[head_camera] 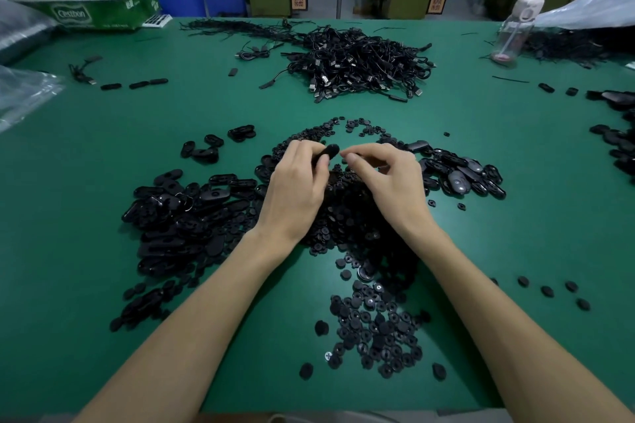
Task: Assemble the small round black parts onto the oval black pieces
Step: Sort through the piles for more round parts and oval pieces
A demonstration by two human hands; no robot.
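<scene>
While the left hand grips 1 oval piece, what the right hand holds cannot be told.

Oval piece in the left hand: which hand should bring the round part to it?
Right. The left hand grips the oval piece; the right hand sits close beside it, fingertips toward it, above the round parts. Whether it already pinches one cannot be seen.

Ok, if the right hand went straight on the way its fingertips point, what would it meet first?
Most likely the oval black plastic piece gripped by the left hand: the right hand points left at its exposed end across a small gap. Depth is unclear.
</scene>
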